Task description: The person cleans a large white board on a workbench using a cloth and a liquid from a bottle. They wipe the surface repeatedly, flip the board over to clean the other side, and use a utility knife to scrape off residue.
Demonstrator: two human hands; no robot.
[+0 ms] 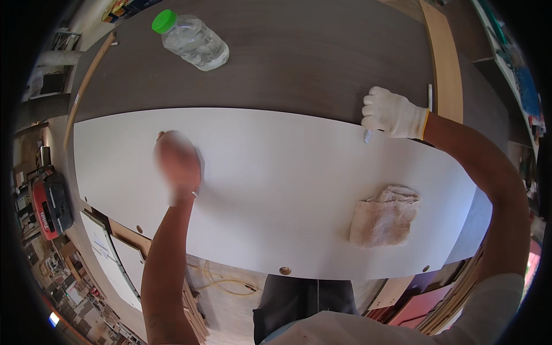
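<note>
A long white board (259, 172) lies across a dark brown surface, with several round holes along its near edge. My bare left hand (178, 164) is over the left part of the board. Its fingers are smeared, and whether it touches the board or holds anything does not show. At the board's far right edge, my right hand (394, 112) wears a white knit glove and is closed. A small pale bluish tip (367, 136) pokes out below that fist; its kind cannot be made out. A folded, brown-stained cloth (384, 217) rests on the right part of the board.
A clear plastic bottle (195, 43) with a green cap is at the back left. A wooden strip (445, 63) runs along the right, another (86, 86) along the left. Below the near edge are stacked panels (420, 307) and a yellow hose or cord (221, 282) on the floor.
</note>
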